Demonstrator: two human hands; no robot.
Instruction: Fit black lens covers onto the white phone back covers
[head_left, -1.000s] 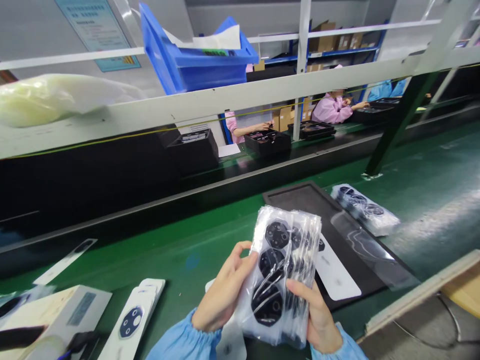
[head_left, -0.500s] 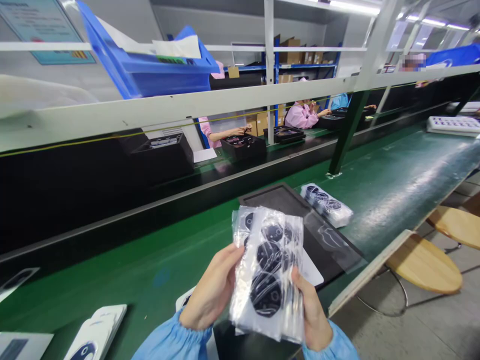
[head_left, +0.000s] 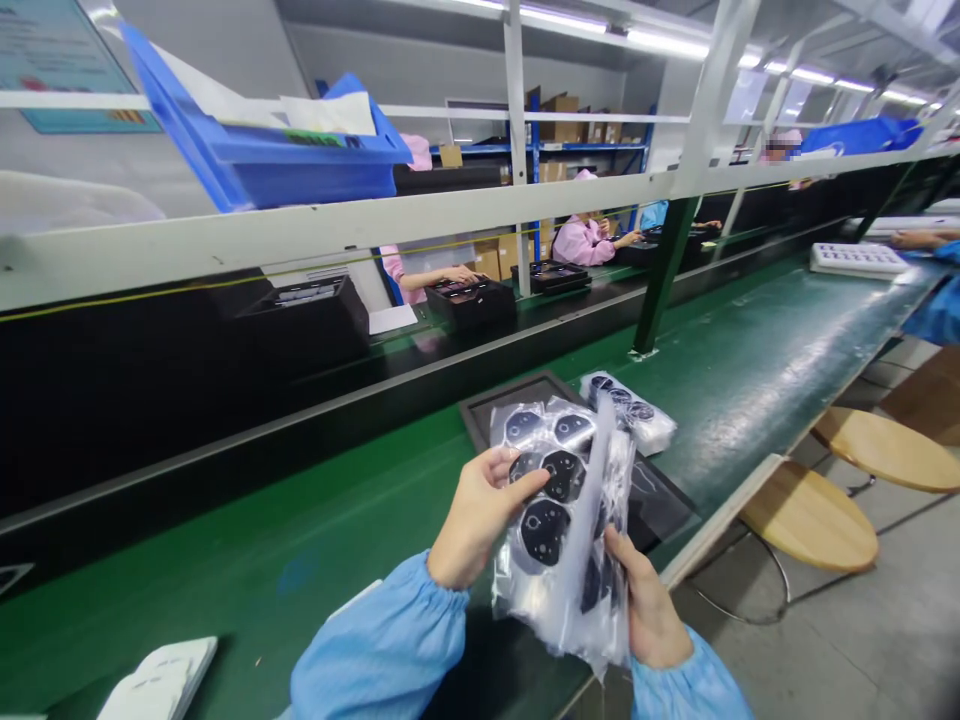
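Clear plastic bags (head_left: 577, 590) blur the black parts (head_left: 544, 531) inside.

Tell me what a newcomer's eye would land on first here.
First come the clear plastic bags of black parts, held in the left hand and right hand at bottom centre. High at upper left, a bright blue plastic crate stands out. Beyond the green assembly line, a co-worker in a pink smock sits at the far side.
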